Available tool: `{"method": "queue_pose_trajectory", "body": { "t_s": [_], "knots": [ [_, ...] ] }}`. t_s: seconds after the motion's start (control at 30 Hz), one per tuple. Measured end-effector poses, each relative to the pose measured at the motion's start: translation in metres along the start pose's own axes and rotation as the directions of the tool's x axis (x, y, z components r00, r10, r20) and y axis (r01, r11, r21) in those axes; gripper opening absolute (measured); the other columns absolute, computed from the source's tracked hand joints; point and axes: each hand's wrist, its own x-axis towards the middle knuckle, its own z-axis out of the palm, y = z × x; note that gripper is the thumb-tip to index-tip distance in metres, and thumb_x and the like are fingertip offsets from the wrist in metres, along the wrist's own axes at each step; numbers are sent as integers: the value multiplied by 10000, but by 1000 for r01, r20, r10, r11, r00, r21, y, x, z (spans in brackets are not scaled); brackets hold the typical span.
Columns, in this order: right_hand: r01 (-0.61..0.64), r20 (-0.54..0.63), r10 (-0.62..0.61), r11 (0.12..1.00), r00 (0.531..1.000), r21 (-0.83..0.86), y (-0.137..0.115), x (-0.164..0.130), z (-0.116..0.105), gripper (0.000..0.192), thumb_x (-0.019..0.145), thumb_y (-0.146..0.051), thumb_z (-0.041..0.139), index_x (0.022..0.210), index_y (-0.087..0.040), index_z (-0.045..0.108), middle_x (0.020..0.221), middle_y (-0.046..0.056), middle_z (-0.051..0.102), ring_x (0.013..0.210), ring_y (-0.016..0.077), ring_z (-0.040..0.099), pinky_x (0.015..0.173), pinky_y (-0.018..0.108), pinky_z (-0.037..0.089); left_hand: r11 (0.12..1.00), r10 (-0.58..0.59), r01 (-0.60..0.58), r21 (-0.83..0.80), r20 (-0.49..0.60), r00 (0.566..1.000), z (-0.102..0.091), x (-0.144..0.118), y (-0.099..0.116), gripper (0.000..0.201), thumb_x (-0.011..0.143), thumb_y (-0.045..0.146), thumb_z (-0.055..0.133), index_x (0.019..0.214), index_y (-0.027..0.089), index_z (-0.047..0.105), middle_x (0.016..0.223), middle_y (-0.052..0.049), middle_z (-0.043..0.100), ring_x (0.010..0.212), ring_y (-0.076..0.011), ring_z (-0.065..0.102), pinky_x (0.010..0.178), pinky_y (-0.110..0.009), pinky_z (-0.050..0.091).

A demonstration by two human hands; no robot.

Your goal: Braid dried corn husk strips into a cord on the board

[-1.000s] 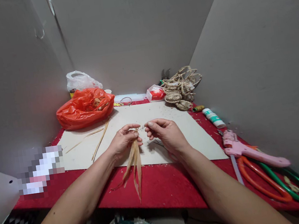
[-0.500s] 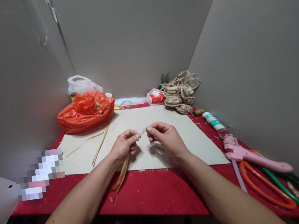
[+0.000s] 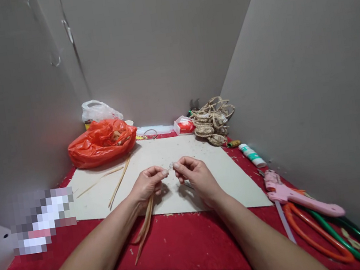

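My left hand (image 3: 149, 183) is closed, with dried tan plant strips (image 3: 148, 225) hanging from beneath it over the near edge of the white board. Its thumb and forefinger are pinched close to my right hand's fingertips. My right hand (image 3: 195, 176) is closed too, pinching a small clear, whitish piece (image 3: 171, 166) between thumb and forefinger. That piece sits in the narrow gap between both hands, above the board; its exact kind is too small to make out. A thin dark line shows below my right hand, partly hidden by it.
The white board (image 3: 92, 205) lies on a red cloth (image 3: 181, 242). Loose strips (image 3: 119, 181) and a red plastic bag (image 3: 101, 146) are left. At the back right sits coiled straw rope (image 3: 210, 126). A pink glue gun (image 3: 299, 198) and orange-handled shears (image 3: 315, 236) lie right.
The whole view has shifted slightly, so things sit lower and a little to the left. Both hands stay pinched close together, and the small clear piece shows a bit more between them.
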Motion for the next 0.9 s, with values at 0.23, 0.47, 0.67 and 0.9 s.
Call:
{"method": "queue_pose_trajectory", "body": {
  "t_s": [0.23,0.47,0.67,0.9],
  "knots": [
    [-5,44,5,1000,999,7,3,0,0,315,762,-436,657,649,-171,529,570,-29,553,468,74,454,487,207,363,995,40,-45,-92,-58,997,-2,1,1,275,663,309,732,736,161,513,747,36,595,360,9,327,369,-163,299],
    [-102,36,97,978,995,179,0,0,4,259,698,-386,716,679,-166,582,645,-10,600,527,85,502,482,200,409,997,39,-41,-69,-29,999,-1,2,-3,298,690,359,707,760,168,489,690,37,582,373,-10,361,369,-156,321],
    [-294,170,243,855,955,426,5,3,5,251,651,-331,746,655,-163,559,661,-5,627,464,58,467,425,172,380,996,69,-69,50,19,997,3,1,-19,351,712,470,674,773,182,484,567,48,546,367,-45,398,380,-173,342],
    [-451,171,418,834,892,318,15,5,8,240,577,-242,800,641,-133,595,530,-36,551,405,42,454,373,147,374,962,226,-199,188,-135,965,-5,10,-20,299,723,429,660,710,167,516,531,34,556,385,-52,421,420,-174,311]
  ]
}}
